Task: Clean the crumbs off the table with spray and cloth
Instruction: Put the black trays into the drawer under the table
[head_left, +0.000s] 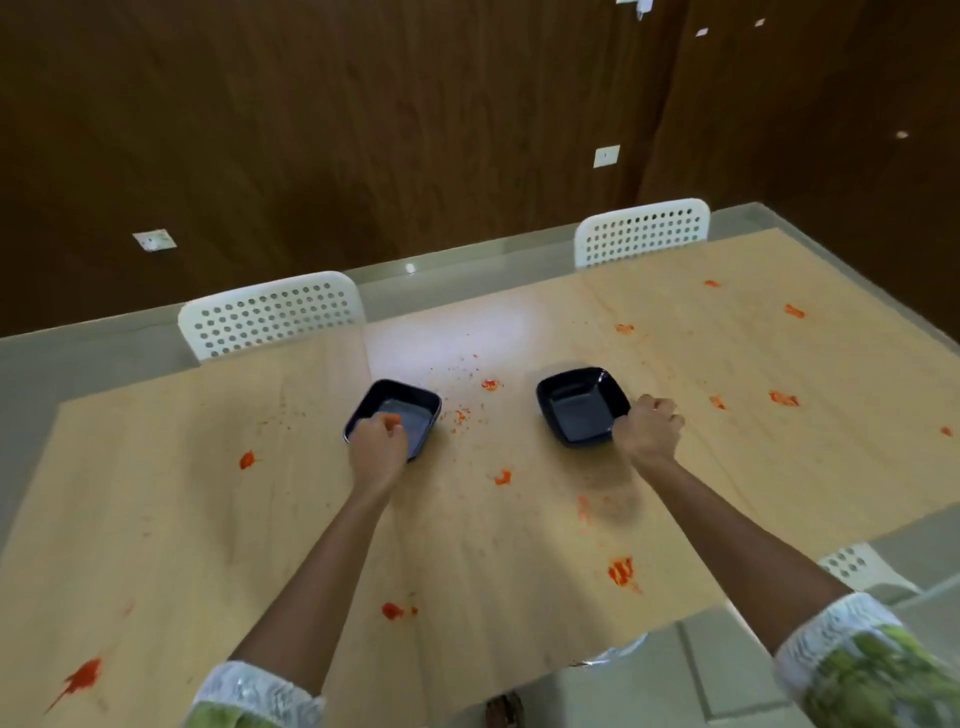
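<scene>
I pinch the near rim of each bowl, left hand (378, 440) on left bowl (410, 410), right hand (650, 425) on right bowl (576, 405); best lift both level, clearing the tabletop (208, 519) before spraying.

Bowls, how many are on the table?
2: the left bowl gripped by the left hand, the right bowl by the right hand.

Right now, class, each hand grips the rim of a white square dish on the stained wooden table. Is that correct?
Not quite: the dishes are dark, near black, not white. The head view shows the left hand gripping the left dish and the right hand gripping the right dish on the stained wooden table.
</scene>
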